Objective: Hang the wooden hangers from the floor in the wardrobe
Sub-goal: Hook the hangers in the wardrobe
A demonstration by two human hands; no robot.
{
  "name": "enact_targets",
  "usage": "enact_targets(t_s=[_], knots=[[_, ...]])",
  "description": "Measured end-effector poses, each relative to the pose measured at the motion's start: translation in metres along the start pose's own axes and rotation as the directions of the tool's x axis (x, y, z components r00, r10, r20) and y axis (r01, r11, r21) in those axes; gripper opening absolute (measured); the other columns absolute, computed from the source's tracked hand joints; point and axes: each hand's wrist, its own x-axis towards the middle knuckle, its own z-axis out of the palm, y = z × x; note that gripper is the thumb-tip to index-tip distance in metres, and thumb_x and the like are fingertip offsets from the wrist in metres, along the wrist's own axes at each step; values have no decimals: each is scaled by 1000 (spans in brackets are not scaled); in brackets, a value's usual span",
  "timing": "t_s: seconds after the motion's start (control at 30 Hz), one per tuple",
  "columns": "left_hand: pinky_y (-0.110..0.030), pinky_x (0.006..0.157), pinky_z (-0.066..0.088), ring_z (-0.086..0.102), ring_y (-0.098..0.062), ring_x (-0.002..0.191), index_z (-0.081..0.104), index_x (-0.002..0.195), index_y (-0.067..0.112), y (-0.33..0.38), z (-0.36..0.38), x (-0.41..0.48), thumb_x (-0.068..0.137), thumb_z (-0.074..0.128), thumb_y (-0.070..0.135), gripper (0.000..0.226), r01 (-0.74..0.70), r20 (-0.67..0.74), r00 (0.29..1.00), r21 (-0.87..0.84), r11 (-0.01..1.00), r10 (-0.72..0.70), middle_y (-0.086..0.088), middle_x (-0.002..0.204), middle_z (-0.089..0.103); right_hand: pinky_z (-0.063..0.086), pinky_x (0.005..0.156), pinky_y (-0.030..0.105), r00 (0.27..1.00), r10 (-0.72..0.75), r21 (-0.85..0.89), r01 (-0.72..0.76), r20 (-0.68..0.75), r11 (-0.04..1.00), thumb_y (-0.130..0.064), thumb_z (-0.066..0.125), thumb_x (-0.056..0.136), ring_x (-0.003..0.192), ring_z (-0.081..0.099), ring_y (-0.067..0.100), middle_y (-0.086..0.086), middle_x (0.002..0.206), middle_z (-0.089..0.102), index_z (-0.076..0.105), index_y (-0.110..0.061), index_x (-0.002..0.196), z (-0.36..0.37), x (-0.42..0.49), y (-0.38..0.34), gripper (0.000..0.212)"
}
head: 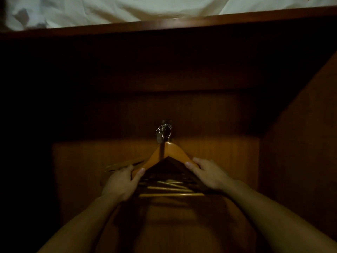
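Inside the dim wardrobe a bunch of wooden hangers (171,152) hangs in a stack, several crossbars showing one behind another. Their metal hooks (165,130) sit over the end of a short rail (161,138). My left hand (122,181) grips the left shoulder of the front hanger. My right hand (207,172) grips its right shoulder. Another wooden hanger (124,164) pokes out to the left, behind my left hand, tilted; what holds it is hidden.
The wardrobe's brown back panel (209,156) is lit behind the hangers. A wooden side wall (300,143) rises at the right, and the left side is in deep shadow. A wooden top edge (164,24) runs across above, with white fabric (127,8) over it.
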Motion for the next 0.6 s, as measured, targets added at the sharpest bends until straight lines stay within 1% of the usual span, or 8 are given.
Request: enact_targets(t_s=[0.07, 0.13, 0.2, 0.3, 0.37, 0.47, 0.53, 0.6], knots=[[-35, 85, 50, 60, -15, 96, 58, 114, 25, -3, 1, -2, 83, 15, 76, 73, 16, 8, 1000, 25, 1000, -16, 2, 107, 66, 56, 75, 42, 1000, 5, -1, -5, 10, 1000, -69, 31, 95, 76, 66, 13, -3, 85, 68, 55, -39, 90, 4, -2, 0, 39], [-37, 85, 53, 61, -15, 94, 59, 113, 27, -4, 0, -3, 78, 10, 81, 80, 27, 1, 1000, 45, 999, -27, 3, 103, 66, 56, 75, 43, 1000, 18, -8, -18, 2, 1000, -70, 30, 94, 75, 66, 13, -4, 84, 68, 56, -37, 93, 6, -3, 1, 42], [-38, 83, 55, 63, -14, 92, 60, 114, 27, -5, -3, -4, 78, 10, 83, 83, 30, 0, 1000, 71, 997, -30, 5, 100, 66, 55, 73, 42, 999, 35, -59, -36, -16, 998, -71, 29, 93, 74, 64, 14, -4, 82, 66, 55, -33, 96, 7, -7, -1, 46], [-37, 83, 54, 63, -17, 97, 58, 121, 24, -4, -6, -9, 87, 19, 78, 74, 52, 1, 999, 100, 994, -52, 1, 107, 67, 53, 69, 37, 997, 47, -123, -55, -65, 991, -66, 34, 96, 74, 62, 14, -3, 86, 63, 52, -28, 103, 10, -13, -6, 43], [-37, 83, 53, 64, -21, 98, 57, 117, 23, -3, -12, -14, 90, 24, 75, 67, 59, -29, 998, 116, 992, -56, -3, 110, 67, 54, 76, 37, 995, 38, -139, -51, -96, 989, -63, 41, 96, 85, 60, 12, -6, 100, 60, 50, -28, 112, 11, -18, -11, 40], [-38, 81, 50, 61, -25, 100, 54, 107, 22, -6, -23, -21, 90, 25, 74, 62, 39, -90, 996, 175, 984, -24, -5, 110, 64, 53, 87, 36, 991, 16, -176, -39, -133, 984, -57, 50, 95, 102, 57, 14, -6, 117, 54, 46, -24, 128, 12, -28, -24, 46], [-38, 80, 44, 60, -27, 106, 53, 108, 20, -10, -32, -27, 92, 27, 72, 60, 36, -92, 996, 202, 979, -17, -7, 114, 64, 52, 88, 34, 986, -2, -183, -29, -167, 983, -52, 54, 95, 106, 54, 14, -4, 119, 52, 45, -21, 130, 15, -34, -36, 47], [-39, 82, 44, 60, -29, 108, 53, 110, 20, -15, -42, -37, 93, 27, 71, 59, 39, -89, 996, 209, 977, -21, -7, 118, 64, 49, 84, 28, 988, -9, -210, -23, -151, 978, -49, 55, 96, 104, 50, 11, -4, 118, 51, 46, -21, 128, 19, -39, -53, 44]])
